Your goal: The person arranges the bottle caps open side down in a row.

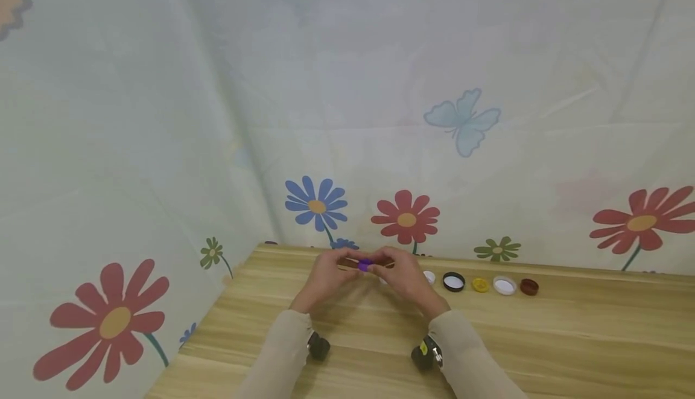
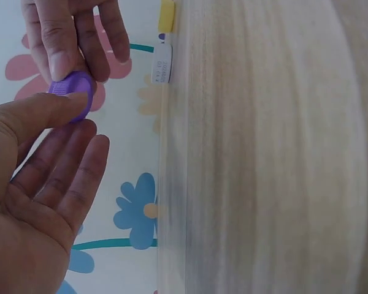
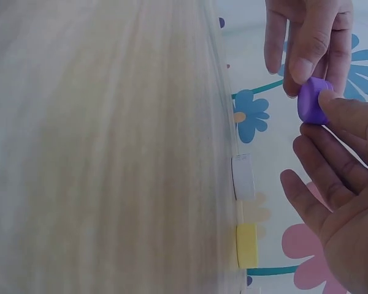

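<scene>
A small purple bottle cap point(image 1: 364, 264) is held between both hands over the far side of the table. My left hand point(image 1: 327, 273) pinches it from the left, with the thumb on its near side in the left wrist view. From the other side my right hand point(image 1: 403, 272) pinches the same cap point(image 3: 313, 101) between thumb and fingers. Ridges show on its side in the left wrist view. The remaining fingers of each hand are loosely spread. Just right of the right hand lies a white cap point(image 1: 429, 277), and another white one is partly hidden behind that hand.
Along the table's point(image 1: 347, 351) back edge, a row runs rightward: a black-rimmed cap point(image 1: 453, 282), a yellow cap point(image 1: 480, 285), a clear-white lid point(image 1: 504, 285) and a reddish-brown cap point(image 1: 529, 287). Behind it hangs a flower-printed curtain point(image 1: 369, 115).
</scene>
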Available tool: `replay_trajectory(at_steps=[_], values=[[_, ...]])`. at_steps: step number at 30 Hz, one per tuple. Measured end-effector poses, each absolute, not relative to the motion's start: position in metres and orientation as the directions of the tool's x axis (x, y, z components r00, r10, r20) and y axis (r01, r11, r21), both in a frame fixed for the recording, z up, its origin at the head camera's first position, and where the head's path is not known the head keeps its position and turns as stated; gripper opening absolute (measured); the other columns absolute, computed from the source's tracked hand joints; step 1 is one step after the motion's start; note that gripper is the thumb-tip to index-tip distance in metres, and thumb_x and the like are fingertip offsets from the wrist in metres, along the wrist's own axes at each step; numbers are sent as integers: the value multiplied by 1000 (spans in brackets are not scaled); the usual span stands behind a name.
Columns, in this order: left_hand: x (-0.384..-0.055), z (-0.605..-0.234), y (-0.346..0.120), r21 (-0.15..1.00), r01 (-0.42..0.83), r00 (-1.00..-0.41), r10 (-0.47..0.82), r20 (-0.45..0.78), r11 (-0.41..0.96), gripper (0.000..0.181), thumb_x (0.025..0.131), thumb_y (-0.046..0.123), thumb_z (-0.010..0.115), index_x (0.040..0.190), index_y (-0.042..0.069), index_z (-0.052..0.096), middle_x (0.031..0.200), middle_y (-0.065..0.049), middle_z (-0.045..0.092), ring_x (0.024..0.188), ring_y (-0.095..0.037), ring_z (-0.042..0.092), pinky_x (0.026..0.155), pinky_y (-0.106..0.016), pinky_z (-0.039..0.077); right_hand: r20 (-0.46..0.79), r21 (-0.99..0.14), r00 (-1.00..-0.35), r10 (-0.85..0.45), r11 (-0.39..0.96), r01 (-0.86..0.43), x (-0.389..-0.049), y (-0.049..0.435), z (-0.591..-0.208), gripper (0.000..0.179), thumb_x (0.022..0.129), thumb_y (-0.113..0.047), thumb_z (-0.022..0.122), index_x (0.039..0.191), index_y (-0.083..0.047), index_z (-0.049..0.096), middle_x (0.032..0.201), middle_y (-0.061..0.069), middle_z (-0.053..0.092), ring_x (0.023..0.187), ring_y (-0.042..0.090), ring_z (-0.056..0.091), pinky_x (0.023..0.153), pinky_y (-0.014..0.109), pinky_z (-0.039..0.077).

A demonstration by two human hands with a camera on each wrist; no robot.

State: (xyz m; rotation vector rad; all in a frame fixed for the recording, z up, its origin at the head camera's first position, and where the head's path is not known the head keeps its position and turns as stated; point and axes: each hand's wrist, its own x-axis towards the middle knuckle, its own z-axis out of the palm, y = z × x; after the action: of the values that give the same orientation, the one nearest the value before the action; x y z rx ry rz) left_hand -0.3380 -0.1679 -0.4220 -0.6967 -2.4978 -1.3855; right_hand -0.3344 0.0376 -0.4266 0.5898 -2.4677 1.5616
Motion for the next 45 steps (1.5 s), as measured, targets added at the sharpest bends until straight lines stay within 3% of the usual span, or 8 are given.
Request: replay_trajectory(at_steps=[18,33,45], values=[[-336,-420,-166,783,435,-899,252,357,444,21,92,1,82,112,5,80,111,-9,78,96,-26,76,82,-33,62,336,-838,-909,-249,362,-409,-332,42,-424,12,99,-16,77,111,-12,78,106,-1,78,104,25,72,82,35,61],[-337,-421,-168,760,445,-896,238,376,473,17,93,8,84,109,8,81,107,-3,79,96,-20,74,82,-32,61,356,-839,-890,-286,323,-439,-333,45,-422,15,98,-11,78,113,-10,77,109,1,77,104,23,72,95,44,59],[-338,-422,-167,757,484,-875,245,417,438,28,92,6,83,120,7,78,111,-8,79,93,-23,74,82,-33,61,345,-843,-900,-267,332,-422,-333,45,-423,15,100,-13,77,115,-11,76,105,-2,77,101,21,70,86,37,60]])
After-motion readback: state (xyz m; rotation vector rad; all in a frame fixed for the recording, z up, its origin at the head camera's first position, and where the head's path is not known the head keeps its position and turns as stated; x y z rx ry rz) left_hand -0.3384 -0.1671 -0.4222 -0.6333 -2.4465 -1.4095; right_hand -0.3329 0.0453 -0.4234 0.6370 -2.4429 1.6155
